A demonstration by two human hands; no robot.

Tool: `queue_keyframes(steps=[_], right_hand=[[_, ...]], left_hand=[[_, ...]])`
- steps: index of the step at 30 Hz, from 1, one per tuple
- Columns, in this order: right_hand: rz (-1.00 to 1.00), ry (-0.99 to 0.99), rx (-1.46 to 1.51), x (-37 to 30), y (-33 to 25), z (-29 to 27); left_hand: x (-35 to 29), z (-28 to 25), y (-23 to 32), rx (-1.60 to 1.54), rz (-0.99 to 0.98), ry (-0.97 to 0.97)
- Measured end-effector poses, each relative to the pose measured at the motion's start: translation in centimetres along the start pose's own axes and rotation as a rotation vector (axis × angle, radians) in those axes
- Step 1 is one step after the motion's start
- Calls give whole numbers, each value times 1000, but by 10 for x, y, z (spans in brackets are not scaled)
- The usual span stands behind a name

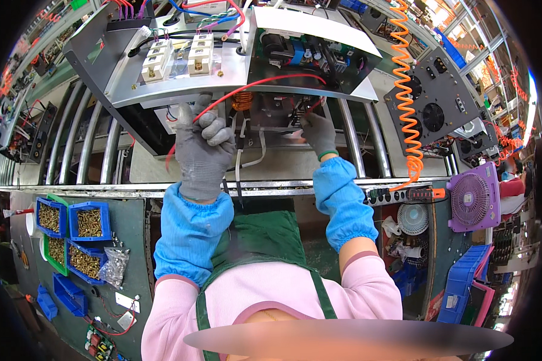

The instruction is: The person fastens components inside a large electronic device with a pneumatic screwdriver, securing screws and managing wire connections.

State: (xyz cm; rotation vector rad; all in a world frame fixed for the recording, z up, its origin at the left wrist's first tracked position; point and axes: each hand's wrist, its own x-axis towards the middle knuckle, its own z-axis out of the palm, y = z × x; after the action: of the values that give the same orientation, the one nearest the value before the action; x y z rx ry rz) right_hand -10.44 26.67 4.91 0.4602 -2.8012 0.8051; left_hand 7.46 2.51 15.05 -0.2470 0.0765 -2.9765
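four small bins of brass-coloured fasteners sit near left on a green bench, probably for easy reach. rightward, the left hand curls its fingers around a red wire, seemingly to steady that end. the wire crosses the open metal cabinet, far centre on rollers. the right hand is narrow at the cabinet's dark interior; whether it grips anything i cannot tell. far right, a coiled orange hose hangs, likely coiled to avoid trailing.
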Motion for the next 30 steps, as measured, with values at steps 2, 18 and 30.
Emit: queue_keyframes(steps=[2, 18, 30], right_hand=[[-25, 79, -69, 1, 4, 5], [31, 8, 244, 3, -11, 2], [-89, -63, 138, -3, 1, 31]], left_hand=[[1, 2, 4, 23, -2, -6], [-37, 32, 59, 736, 496, -185], [-31, -52, 150, 1877, 679, 488]])
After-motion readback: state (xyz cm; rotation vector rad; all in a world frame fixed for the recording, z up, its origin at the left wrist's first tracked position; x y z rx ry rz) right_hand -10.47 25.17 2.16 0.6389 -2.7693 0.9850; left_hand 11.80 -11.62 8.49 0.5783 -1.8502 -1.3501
